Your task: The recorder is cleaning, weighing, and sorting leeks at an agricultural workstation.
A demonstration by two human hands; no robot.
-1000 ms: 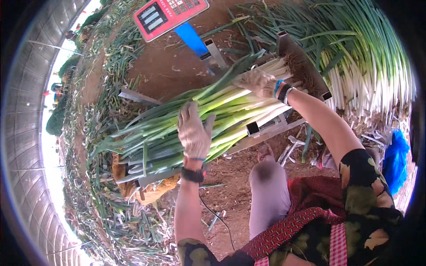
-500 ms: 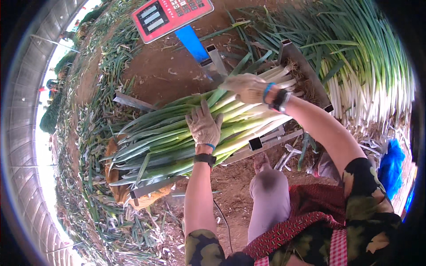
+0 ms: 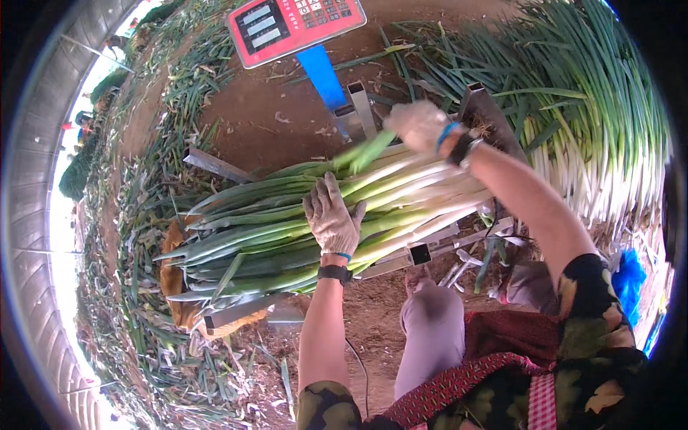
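Note:
A thick bundle of long green onions (image 3: 287, 229) lies across a metal frame (image 3: 218, 166), green leaves to the left and white stalks to the right. My left hand (image 3: 333, 221), in a pale work glove, presses flat on the green middle with its fingers apart. Above the far side of the white stalks, my gloved right hand (image 3: 418, 126) is closed on a green onion leaf (image 3: 367, 152). That leaf is blurred by motion and hangs toward the bundle. Part of the stalks is hidden by my right forearm.
Beyond the frame stands a red scale display (image 3: 301, 27) on a blue post (image 3: 322, 75). A large pile of green onions (image 3: 588, 129) lies at the right. Loose leaf scraps (image 3: 154, 301) cover the soil at left. Blue plastic (image 3: 631, 283) sits at the right edge.
My right hand has risen and moved away from the stalks toward the far side, with the leaf in it. My left hand stays pressed on the bundle. The view has shifted slightly.

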